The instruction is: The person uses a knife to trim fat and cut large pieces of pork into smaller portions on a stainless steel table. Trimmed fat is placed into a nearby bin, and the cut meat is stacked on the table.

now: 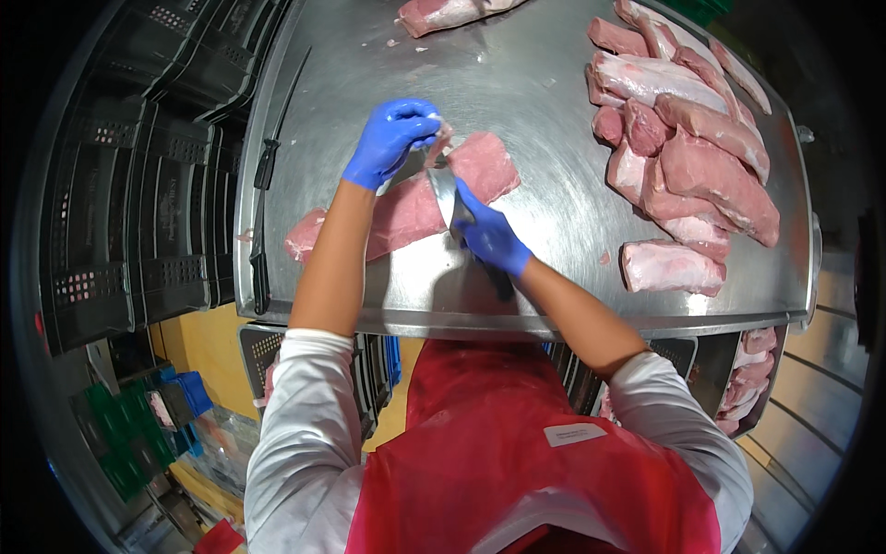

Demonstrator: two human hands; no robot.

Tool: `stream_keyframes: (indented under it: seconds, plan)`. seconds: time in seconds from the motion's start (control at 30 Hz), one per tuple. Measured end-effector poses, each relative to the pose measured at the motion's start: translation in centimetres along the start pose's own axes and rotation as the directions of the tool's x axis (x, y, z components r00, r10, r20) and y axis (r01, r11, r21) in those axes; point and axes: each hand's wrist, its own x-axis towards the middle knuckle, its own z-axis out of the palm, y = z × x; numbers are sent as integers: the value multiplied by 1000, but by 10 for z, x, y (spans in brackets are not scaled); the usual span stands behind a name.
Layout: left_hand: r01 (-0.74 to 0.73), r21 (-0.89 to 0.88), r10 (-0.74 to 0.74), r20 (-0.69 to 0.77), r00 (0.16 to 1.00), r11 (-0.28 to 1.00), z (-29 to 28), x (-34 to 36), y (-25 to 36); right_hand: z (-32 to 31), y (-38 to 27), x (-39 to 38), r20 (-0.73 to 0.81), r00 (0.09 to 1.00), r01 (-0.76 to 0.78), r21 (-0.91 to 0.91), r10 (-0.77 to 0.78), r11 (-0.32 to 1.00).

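A long, pale pink piece of meat (406,214) lies slantwise on the steel table in front of me. My left hand (395,138), in a blue glove, pinches a small strip of meat trimming (443,138) above the piece's upper edge. In my blue-gloved right hand (492,235) is a knife (443,196), its blade lying across the meat just below that strip. The fingers wrap the handle, which hides part of it. My left forearm passes over the left part of the meat.
On the right of the steel table (544,111) lies a heap of meat pieces (701,175). One more meat piece (452,13) is at the far edge. Two spare items, a knife (263,175) and a black handle (260,282), lie along the left edge. Black crates (175,166) stand beyond it.
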Motion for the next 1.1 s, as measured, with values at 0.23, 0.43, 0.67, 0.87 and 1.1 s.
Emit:
stream_keyframes:
  seconds: [0.23, 0.43, 0.67, 0.87, 1.1]
  plan:
    - [-330, -149, 203, -539, 817, 932, -58, -180, 34, 47, 34, -46, 242, 939, 263, -40, -246, 964]
    - [-248, 180, 280, -839, 467, 952, -91, -451, 23, 26, 39, -130, 277, 961, 27, -192, 28, 981]
    - [865, 472, -310, -807, 502, 171, -110, -511, -54, 43, 9, -9, -2, 1000, 29, -208, -30, 978]
    - [189, 964, 212, -228, 950, 189, -50, -237, -70, 84, -11, 40, -86, 979, 119, -504, -187, 855]
    - [28, 999, 24, -29, 999, 35, -89, -160, -131, 99, 20, -96, 153, 988, 77, -490, -1, 868]
